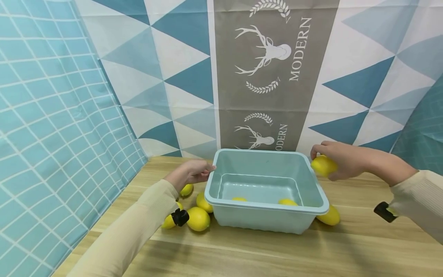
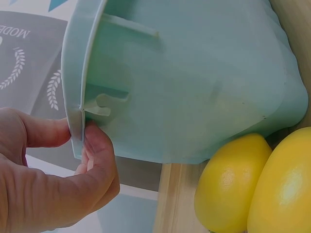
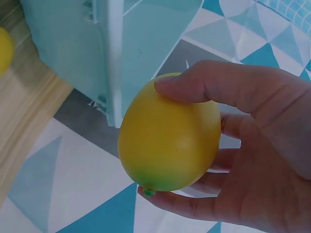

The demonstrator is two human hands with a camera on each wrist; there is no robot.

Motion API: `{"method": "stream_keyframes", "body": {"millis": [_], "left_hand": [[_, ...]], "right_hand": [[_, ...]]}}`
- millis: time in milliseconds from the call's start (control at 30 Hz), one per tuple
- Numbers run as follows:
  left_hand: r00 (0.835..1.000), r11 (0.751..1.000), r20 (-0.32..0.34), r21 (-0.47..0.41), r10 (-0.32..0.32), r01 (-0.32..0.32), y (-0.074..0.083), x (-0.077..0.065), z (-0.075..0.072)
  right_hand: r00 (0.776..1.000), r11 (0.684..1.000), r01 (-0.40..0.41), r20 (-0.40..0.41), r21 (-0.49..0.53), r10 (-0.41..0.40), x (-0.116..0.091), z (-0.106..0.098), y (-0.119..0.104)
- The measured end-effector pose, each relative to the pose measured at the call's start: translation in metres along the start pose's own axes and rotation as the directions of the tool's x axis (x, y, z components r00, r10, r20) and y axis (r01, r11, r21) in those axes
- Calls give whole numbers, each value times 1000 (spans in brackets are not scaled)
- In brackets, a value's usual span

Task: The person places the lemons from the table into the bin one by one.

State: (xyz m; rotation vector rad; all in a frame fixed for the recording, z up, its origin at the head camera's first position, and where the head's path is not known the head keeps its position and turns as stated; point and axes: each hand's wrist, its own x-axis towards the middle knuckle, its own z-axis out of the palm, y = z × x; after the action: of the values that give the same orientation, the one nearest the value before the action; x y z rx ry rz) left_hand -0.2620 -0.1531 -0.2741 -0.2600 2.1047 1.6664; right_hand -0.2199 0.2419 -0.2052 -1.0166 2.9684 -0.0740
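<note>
A pale blue-green plastic basin (image 1: 261,215) stands on the wooden table with two lemons partly visible inside, one lemon (image 1: 288,202) near its front wall. My left hand (image 1: 194,172) pinches the basin's left rim (image 2: 75,97) between thumb and fingers. In my right hand (image 1: 349,159) is a yellow lemon (image 3: 170,136) with a green tip, gripped between thumb and fingers. That lemon is raised beside the basin's right rim, overlapping it slightly in the head view.
Several lemons lie left of the basin, among them a large lemon (image 1: 198,219), some partly behind the left sleeve. Another lemon (image 1: 328,215) rests against the basin's right front corner. A patterned cloth (image 1: 187,77) hangs behind the table (image 1: 221,254).
</note>
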Motion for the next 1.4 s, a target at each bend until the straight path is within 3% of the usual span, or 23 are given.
{"method": "stream_keyframes", "body": {"millis": [733,1133,1400], "left_hand": [[1000,1000,26,6,8,-9,-3,1,-1],[999,1000,44,13,23,-23,-1,1,0],[1000,1000,12,0,13,-13,-1,0,1]], "right_hand": [[998,1000,11,55,14,-12,26,-15,-22],[998,999,33,45,23,-34,40,-23,-28],[999,999,33,26,33,-34,52,-20,-35]]}}
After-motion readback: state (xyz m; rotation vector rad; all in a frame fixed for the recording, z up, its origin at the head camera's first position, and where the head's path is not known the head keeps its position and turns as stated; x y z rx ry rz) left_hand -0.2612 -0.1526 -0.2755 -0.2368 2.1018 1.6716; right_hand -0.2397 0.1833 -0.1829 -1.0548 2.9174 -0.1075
